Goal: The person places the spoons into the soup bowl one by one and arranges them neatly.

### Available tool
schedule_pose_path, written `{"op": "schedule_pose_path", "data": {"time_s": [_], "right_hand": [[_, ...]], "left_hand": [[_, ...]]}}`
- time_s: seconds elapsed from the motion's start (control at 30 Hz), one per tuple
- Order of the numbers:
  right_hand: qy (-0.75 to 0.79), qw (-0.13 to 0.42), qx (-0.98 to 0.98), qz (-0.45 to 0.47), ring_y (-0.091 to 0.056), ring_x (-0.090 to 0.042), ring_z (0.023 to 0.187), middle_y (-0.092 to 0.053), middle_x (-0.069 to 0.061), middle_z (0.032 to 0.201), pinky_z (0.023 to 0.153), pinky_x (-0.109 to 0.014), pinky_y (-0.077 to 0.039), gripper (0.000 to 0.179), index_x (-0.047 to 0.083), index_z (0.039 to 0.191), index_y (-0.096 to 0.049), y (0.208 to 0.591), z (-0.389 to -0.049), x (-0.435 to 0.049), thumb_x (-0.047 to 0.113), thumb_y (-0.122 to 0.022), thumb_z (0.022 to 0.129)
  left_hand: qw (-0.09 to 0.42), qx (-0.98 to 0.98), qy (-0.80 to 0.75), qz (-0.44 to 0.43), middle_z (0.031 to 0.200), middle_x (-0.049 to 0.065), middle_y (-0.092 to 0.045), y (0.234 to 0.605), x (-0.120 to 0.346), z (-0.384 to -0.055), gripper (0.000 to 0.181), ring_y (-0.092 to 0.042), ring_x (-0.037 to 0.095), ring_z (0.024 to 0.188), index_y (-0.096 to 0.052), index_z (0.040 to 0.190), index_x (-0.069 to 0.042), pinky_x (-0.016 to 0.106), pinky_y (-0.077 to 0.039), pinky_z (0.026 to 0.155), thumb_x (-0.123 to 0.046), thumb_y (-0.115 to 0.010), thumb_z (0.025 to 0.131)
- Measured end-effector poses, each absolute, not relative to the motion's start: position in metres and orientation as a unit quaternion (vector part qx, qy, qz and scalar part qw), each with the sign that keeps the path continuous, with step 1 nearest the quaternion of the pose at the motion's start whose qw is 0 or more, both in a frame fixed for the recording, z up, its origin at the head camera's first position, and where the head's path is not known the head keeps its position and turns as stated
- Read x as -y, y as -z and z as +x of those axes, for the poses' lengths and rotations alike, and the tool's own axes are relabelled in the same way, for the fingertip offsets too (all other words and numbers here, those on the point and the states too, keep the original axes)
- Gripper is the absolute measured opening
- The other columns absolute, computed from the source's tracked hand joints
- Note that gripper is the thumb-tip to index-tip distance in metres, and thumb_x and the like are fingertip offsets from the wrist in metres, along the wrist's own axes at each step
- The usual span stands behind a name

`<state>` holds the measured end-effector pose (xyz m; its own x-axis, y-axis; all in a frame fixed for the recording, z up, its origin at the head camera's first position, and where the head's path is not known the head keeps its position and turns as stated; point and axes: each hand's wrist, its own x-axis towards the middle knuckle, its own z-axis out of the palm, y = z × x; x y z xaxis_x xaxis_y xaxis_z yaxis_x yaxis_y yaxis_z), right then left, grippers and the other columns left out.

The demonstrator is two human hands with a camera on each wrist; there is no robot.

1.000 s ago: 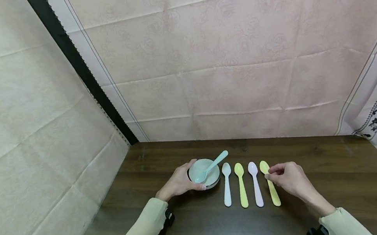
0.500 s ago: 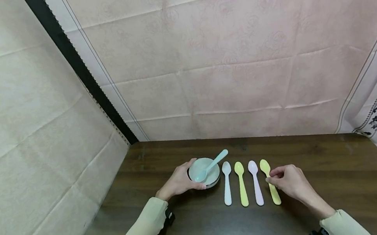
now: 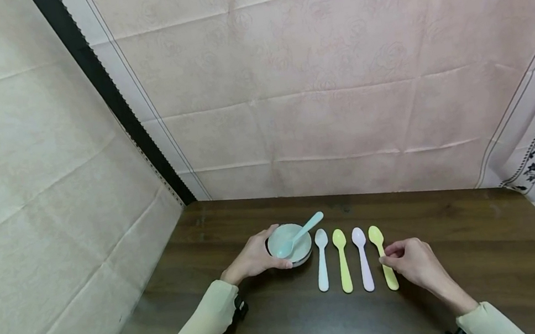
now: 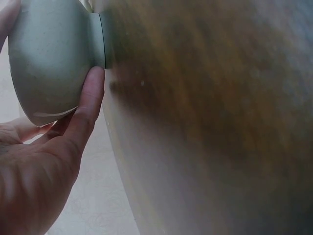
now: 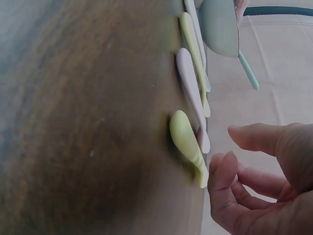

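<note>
My left hand grips a pale green bowl from its left side, thumb at the near rim and fingers round the far side. A light turquoise spoon lies in the bowl, its handle sticking out over the rim to the upper right. My right hand hovers by the rightmost yellow-green spoon, which lies on the table. In the right wrist view its thumb and loosely bent fingers stand apart with nothing between them. Whether a fingertip touches that spoon, I cannot tell.
Right of the bowl, a pale blue spoon, a yellow-green spoon and a lilac spoon lie side by side, handles towards me. The dark wooden table ends at a cloth-covered wall behind.
My right hand has shifted slightly down along the rightmost yellow-green spoon, towards me. The left hand, the bowl and the spoons hold their places.
</note>
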<state>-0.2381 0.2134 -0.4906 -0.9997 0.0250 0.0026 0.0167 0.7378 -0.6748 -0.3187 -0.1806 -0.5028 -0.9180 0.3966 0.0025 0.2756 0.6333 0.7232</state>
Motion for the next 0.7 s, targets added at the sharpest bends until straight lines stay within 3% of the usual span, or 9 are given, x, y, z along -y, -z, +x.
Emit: {"op": "schedule_pose_path", "data": {"time_s": [0.7], "right_hand": [[-0.339,0.011,0.941,-0.003,-0.061,-0.012,0.077,-0.074,0.004,0.077,0.071,-0.029,-0.047,0.013,0.007,0.089,-0.083,0.5009,-0.2305,-0.2161,0.019,-0.088,0.088]], "left_hand": [[0.076,-0.901,-0.387,0.183,0.162,0.019,-0.056,0.5033,0.1803,-0.3172,0.119,-0.058,0.033,0.141,-0.038,0.169,-0.004,0.056,-0.046,0.12,-0.039,-0.102,0.075]]}}
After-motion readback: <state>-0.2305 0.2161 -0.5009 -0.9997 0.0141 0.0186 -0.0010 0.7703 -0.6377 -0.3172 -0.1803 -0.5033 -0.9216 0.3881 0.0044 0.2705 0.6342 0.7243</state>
